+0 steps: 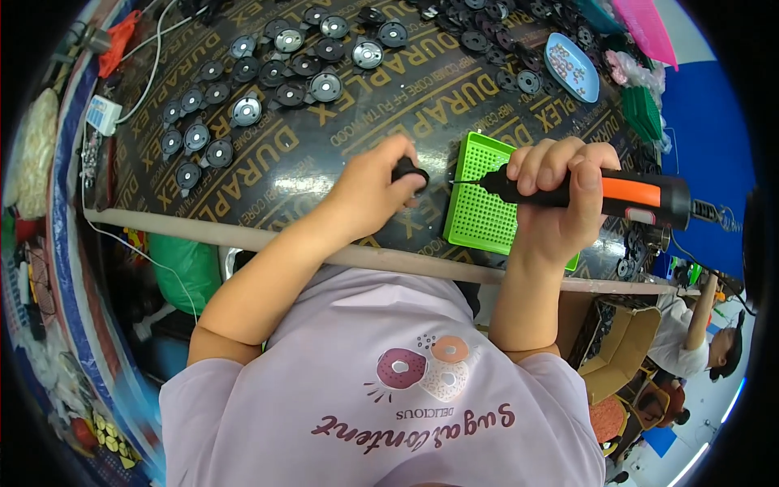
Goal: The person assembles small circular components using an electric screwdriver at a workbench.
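My left hand [369, 185] is closed around a small black round part [411, 172], lifted a little over the dark table. In my right hand [564, 183] is a corded electric screwdriver [649, 197], black with an orange band, held level. Its thin bit points left toward the black part, with a gap between them. Beneath the screwdriver's tip lies a bright green tray [479, 223] full of small holes, partly hidden by my right hand and wrist. What the left fingertips cover of the part cannot be seen.
Several black discs with silver or dark centres [324, 85] lie in rows at the far left of the printed table [324, 146]. More black parts [487, 36] are heaped at the back, near a blue tray [572, 69] of small pieces. Co-workers [690, 333] are at the right.
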Available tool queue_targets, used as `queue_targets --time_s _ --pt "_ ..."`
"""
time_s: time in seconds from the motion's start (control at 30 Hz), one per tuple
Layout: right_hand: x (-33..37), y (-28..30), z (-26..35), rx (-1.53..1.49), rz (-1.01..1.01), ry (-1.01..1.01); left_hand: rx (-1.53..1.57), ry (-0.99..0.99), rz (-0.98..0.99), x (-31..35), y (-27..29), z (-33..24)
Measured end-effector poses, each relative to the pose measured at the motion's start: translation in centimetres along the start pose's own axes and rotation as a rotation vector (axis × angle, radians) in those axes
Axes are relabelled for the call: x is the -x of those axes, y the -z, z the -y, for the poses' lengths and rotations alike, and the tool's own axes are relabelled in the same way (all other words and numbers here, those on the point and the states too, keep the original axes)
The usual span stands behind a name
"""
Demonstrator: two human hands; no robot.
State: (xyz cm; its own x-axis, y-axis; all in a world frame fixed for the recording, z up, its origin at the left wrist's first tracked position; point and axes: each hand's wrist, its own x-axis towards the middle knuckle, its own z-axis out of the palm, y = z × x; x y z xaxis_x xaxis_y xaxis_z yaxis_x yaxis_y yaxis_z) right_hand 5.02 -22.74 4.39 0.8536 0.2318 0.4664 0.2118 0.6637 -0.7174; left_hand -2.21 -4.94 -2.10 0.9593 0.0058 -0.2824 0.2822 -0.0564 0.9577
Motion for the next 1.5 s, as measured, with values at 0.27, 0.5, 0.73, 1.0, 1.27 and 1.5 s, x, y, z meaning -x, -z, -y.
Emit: queue_targets --time_s 0.27,0.5,0.73,1.0,1.27,1.5 --pt "1.4 -1.8 -2.9 0.069 0.099 -0.001 0.292 0.181 0.107 -0.4 -0.9 1.7" --pt "1.7 -1.6 -4.4 0.195 0.12 0.03 0.252 0.172 0.129 -0.5 -0.9 2.3" --pt "1.7 -2.1 -4.5 0.203 0.197 -0.049 0.294 0.158 0.141 -0.6 -0.8 2.7" --pt "1.4 -2.3 -4.7 0.237 0.3 -0.059 0.306 0.14 0.133 -0.5 -0.7 2.5" --pt "0.4 -1.8 -3.2 0.143 0.474 0.02 0.198 0.096 0.097 -0.2 -1.1 2.0" --pt "-2.3 3.2 -0.6 0.397 -0.205 0.119 0.393 0.213 0.126 0.3 -1.0 1.1"
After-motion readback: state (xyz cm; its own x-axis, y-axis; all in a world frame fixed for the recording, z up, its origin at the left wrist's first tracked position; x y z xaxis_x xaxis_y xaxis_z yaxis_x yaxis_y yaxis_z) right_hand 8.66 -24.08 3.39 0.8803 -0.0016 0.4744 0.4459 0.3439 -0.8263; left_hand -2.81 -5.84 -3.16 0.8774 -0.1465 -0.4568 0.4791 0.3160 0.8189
